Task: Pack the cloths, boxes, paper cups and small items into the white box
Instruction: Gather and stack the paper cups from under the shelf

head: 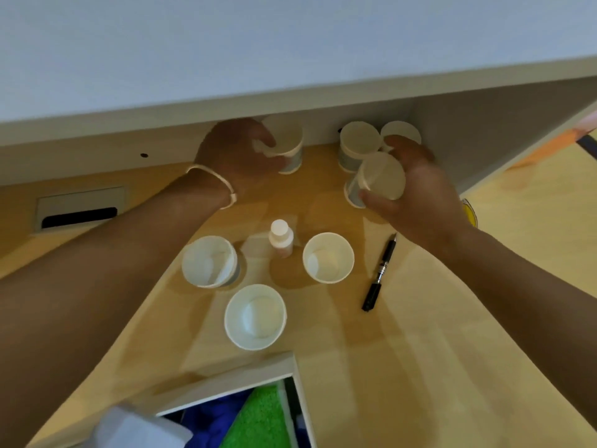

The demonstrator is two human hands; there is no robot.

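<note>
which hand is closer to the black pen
Right. The right hand, gripping an upturned paper cup, is just above the black pen; the left hand is far across the desk.

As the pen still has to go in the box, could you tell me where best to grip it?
Pinch the black pen across its ridged middle from above: it lies flat on the table, slanted, with free space both sides.

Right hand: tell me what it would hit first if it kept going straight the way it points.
The right hand, gripping an upside-down paper cup, points toward the back wall. First in line would likely be the two upside-down cups just beyond it; depth is unclear, though they look very close.
</note>
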